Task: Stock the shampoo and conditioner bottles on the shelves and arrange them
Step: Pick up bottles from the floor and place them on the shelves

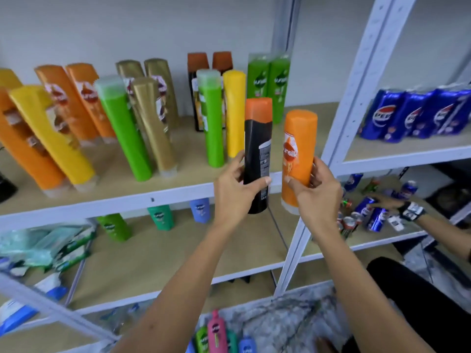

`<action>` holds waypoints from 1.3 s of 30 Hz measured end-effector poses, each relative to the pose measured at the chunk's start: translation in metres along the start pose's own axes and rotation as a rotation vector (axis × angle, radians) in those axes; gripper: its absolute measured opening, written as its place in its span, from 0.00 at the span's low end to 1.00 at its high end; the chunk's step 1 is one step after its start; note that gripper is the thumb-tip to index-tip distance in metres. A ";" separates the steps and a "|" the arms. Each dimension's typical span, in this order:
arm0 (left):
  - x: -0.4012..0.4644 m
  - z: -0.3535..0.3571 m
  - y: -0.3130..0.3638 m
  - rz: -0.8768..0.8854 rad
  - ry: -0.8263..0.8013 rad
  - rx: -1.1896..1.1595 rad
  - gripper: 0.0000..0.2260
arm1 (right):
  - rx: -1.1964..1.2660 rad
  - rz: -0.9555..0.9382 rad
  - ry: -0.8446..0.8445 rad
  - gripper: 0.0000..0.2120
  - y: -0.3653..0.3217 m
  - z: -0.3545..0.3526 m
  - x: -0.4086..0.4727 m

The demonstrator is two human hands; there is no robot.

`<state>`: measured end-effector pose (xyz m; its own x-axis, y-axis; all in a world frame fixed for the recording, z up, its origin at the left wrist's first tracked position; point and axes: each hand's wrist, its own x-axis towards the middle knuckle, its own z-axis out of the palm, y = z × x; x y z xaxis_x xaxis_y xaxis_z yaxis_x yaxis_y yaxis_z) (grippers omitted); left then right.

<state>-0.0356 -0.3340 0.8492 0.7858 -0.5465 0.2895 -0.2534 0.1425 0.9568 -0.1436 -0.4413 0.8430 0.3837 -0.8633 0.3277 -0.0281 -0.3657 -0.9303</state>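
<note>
Both hands clamped upright bottles just before the shelf's (107, 203) front edge: left hand (235, 192) the black bottle (257, 154), right hand (318, 194) the orange bottle (298, 154), free boards beyond

Both forearms are bare, no sleeves or jewellery showing (dark trousers (413, 301) below).

head cam, close, facing fwd/down at shelves (178, 197)
</note>
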 end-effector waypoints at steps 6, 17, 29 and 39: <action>0.061 0.052 0.011 0.120 0.122 0.053 0.30 | -0.001 -0.016 0.009 0.28 0.000 0.006 0.072; 0.117 0.091 -0.029 0.158 0.261 0.220 0.33 | 0.083 -0.074 -0.017 0.28 0.005 0.018 0.122; 0.112 0.082 -0.042 0.119 -0.008 0.216 0.38 | 0.110 -0.090 -0.050 0.29 0.027 0.034 0.136; 0.113 0.087 -0.055 0.039 0.032 0.276 0.29 | -0.044 -0.033 -0.186 0.33 0.045 0.030 0.140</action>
<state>0.0180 -0.4758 0.8270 0.7886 -0.5182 0.3310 -0.4246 -0.0694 0.9027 -0.0636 -0.5687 0.8423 0.5490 -0.7730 0.3177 -0.0513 -0.4106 -0.9104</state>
